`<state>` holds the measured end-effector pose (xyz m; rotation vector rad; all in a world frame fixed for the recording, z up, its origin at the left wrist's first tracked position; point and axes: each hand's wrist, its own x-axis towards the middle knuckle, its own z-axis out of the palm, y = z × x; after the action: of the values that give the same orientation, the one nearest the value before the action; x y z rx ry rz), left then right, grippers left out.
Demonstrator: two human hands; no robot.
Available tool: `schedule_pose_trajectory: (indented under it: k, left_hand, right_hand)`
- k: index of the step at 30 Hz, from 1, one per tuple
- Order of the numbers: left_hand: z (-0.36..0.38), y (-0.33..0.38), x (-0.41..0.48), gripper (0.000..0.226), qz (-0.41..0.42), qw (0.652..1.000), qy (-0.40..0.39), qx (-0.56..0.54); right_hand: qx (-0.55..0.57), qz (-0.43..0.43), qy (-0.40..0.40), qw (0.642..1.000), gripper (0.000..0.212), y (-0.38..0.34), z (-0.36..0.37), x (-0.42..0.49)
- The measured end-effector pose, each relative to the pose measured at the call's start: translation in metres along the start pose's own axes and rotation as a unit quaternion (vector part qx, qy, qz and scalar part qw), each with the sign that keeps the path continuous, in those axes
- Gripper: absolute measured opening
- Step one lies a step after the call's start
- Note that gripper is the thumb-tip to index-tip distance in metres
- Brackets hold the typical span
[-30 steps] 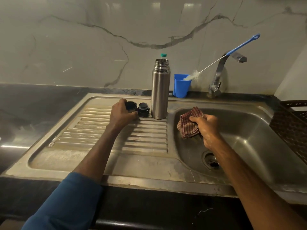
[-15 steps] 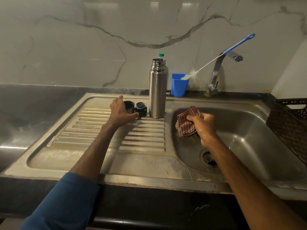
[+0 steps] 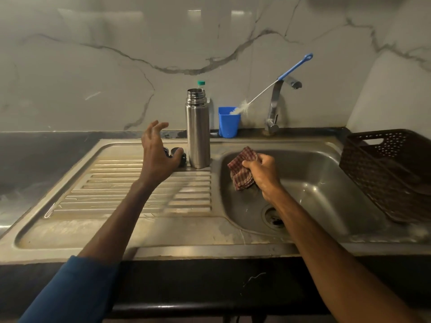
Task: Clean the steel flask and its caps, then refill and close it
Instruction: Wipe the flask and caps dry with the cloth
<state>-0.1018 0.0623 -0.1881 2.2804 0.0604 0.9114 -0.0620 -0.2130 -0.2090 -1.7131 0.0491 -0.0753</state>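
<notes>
Hovering over the caps (image 3: 183, 159), the left hand (image 3: 156, 157) is spread and empty beside the upright, uncapped flask (image 3: 198, 134) on the drainer (image 3: 112, 183); the right hand (image 3: 262, 170) clutches a checked cloth (image 3: 241, 171). A careless reach could knock the flask into the basin (image 3: 326, 183)

Head-worn camera looked forward and down, close over the sink (image 3: 326, 178), facing the marble wall (image 3: 116, 66) at 12 o'clock.
</notes>
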Motion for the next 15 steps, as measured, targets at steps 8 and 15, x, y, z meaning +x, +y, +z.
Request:
schedule_pose_trajectory:
  k: [8,15]
  left_hand:
    - [0.024,0.063,-0.017,0.036,0.126,0.985,0.121,-0.015]
    - [0.07,0.114,-0.031,0.029,0.156,0.986,-0.006,-0.051]
  right_hand:
    - [-0.105,-0.087,-0.055,0.989,0.04,-0.024,-0.033,-0.008]
    - [-0.222,-0.18,-0.002,0.958,0.039,-0.045,-0.076,-0.011]
